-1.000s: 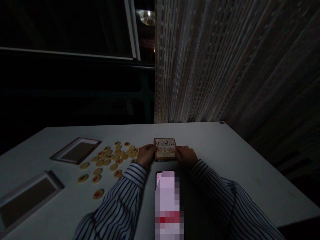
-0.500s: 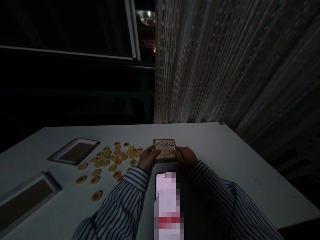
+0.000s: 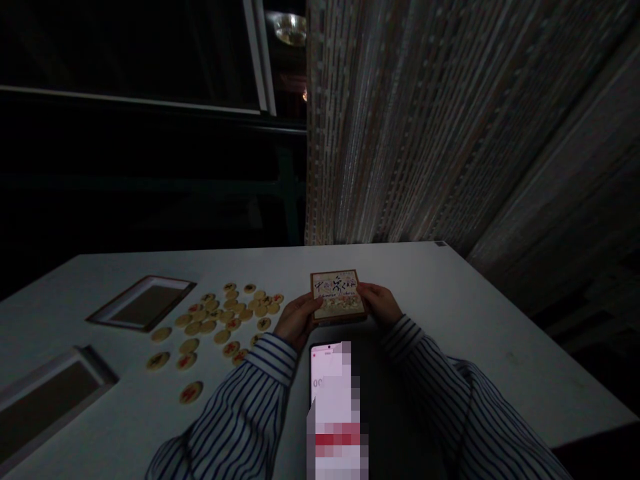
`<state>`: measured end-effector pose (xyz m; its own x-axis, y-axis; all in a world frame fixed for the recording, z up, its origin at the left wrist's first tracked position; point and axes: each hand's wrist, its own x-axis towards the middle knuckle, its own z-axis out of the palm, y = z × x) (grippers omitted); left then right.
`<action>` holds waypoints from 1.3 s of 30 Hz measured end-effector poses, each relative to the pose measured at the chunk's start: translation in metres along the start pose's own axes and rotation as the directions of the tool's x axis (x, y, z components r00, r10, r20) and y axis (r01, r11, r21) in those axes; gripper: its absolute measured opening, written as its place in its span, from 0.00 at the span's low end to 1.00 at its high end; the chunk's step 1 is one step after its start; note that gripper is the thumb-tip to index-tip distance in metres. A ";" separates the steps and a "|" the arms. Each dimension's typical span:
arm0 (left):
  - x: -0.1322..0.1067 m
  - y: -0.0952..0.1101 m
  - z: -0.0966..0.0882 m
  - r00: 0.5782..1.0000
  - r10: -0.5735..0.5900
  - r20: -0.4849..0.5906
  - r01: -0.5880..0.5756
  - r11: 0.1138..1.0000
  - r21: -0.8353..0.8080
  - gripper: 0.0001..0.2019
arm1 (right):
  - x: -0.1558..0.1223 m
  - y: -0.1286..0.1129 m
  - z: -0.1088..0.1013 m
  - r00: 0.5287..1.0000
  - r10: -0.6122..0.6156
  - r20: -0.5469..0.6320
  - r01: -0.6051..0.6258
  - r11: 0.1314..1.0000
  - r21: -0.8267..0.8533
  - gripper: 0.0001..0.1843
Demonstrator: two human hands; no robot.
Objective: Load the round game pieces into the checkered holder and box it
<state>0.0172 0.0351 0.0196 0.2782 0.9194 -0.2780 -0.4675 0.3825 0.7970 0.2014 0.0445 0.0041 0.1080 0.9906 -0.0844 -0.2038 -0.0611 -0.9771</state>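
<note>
A small square Chinese chess box point(image 3: 339, 297) with printed characters on its face is held between my two hands, tilted up towards me. My left hand point(image 3: 299, 316) grips its left side, thumb on the front. My right hand point(image 3: 380, 303) grips its right edge with the fingers closed on it. Left of my left hand, several round wooden Chinese chess pieces point(image 3: 207, 327) lie scattered on the white table point(image 3: 430, 287), some with red or dark characters showing.
A lit phone point(image 3: 330, 393), partly pixelated, lies between my forearms. Open box trays point(image 3: 57, 400) and a brown-edged lid or tray point(image 3: 143, 303) lie on the left. Beyond the table's far edge hangs a string curtain point(image 3: 370, 133).
The box has risen slightly and shifted a little to the right, with more of its face showing. Both hands keep hold of it; the view has shifted slightly.
</note>
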 end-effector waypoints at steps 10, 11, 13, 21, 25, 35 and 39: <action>-0.008 0.010 0.008 1.000 -0.014 -0.028 0.015 0.999 0.034 0.11 | -0.007 -0.006 0.001 0.993 0.034 0.115 -0.063 0.965 0.256 0.11; -0.007 0.009 0.008 0.999 -0.013 -0.031 0.014 0.999 0.037 0.11 | -0.008 -0.007 0.001 0.993 0.033 0.113 -0.061 0.966 0.253 0.11; -0.006 0.009 0.007 0.999 -0.013 -0.043 0.015 0.999 0.051 0.10 | -0.008 -0.007 0.002 0.995 0.041 0.095 -0.064 0.967 0.248 0.11; -0.007 0.015 0.015 0.997 0.006 -0.076 -0.002 0.999 0.054 0.10 | -0.018 -0.014 0.001 0.977 0.168 0.131 -0.183 0.976 0.115 0.17; -0.006 0.016 0.017 0.998 0.013 -0.067 -0.011 0.999 0.037 0.10 | -0.020 -0.016 -0.002 0.978 0.131 0.161 -0.149 0.984 0.102 0.17; 0.000 0.017 0.024 0.999 -0.033 -0.004 0.033 0.999 0.026 0.11 | -0.017 -0.021 -0.009 0.986 0.114 0.124 -0.130 0.984 0.126 0.16; 0.000 0.017 0.031 0.998 -0.057 0.007 0.056 0.998 0.036 0.12 | -0.016 -0.026 -0.009 0.983 0.137 0.123 -0.161 0.964 0.212 0.12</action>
<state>0.0348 0.0386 0.0499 0.3099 0.8957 -0.3190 -0.4209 0.4301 0.7987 0.2142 0.0294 0.0293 -0.0416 0.9804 -0.1928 -0.4199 -0.1922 -0.8870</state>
